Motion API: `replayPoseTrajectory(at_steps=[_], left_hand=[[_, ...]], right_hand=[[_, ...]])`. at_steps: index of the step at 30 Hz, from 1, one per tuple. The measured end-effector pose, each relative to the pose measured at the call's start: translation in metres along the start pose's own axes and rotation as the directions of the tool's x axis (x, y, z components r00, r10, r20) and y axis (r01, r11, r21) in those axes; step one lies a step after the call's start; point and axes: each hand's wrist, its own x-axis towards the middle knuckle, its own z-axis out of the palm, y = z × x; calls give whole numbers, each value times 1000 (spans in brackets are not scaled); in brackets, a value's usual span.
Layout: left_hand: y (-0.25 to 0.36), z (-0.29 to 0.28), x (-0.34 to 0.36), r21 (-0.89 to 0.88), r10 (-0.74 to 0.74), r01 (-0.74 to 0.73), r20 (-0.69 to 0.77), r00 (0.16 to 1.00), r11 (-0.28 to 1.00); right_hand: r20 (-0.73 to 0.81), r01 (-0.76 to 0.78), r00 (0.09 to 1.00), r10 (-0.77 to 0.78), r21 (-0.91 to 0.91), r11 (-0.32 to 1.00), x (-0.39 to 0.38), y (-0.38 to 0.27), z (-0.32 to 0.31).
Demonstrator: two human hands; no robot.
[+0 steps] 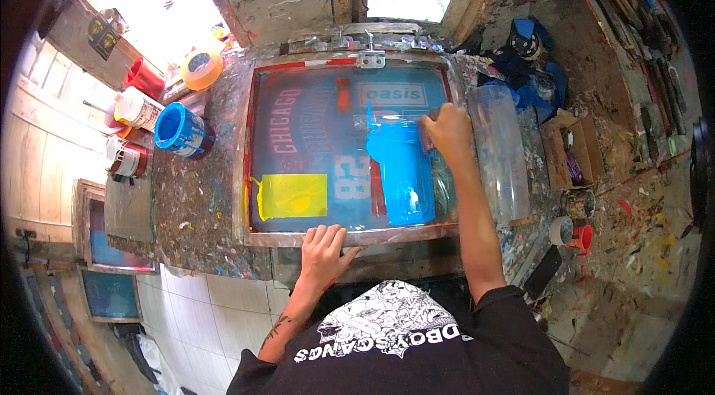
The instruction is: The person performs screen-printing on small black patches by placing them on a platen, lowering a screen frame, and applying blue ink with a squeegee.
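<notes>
the wooden screen-printing frame [402, 234] is lying flat on the paint-stained workbench [190, 205], directly before the person, and a metal hinge clamp [372, 59] is sitting at its far edge, probably for keeping it in place. the left hand [322, 247] is resting on the near rail, maybe for steadying it; its fingers are bending over the wood and the thumb is spreading rightward, but i cannot tell whether they are gripping below. the right hand [448, 129] is clenching around what seems a small squeegee [427, 143], mostly hidden, at the right edge of the blue ink [402, 175]. the right forearm is reaching almost straight forward over the frame's right side, while the left one is slanting inward from below. yellow ink [295, 195] is lying apart at lower left, perhaps for avoiding mixing, and the blue tub [179, 129] is standing outside the frame.
</notes>
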Motion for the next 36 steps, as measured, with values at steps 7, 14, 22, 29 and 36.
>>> replayPoseTrajectory(at_steps=[7,14,22,29,36], left_hand=[[3,4,0,-11,-7,6,-27,1000,1000],[2,1,-1,7,-18,18,-4,1000,1000],[2,-1,-3,3,-38,38,-5,999,999],[1,0,1,14,11,-11,15,1000,1000],[12,-32,14,11,28,-27,-34,999,1000]], right_hand=[[61,567,807,-587,195,800,26,-30,7],[492,480,681,-542,259,838,0,-11,-21],[-93,635,764,-638,-69,770,-122,-7,22],[-52,627,776,-628,-36,778,-209,10,2],[27,546,836,-548,66,835,-220,-20,-66]])
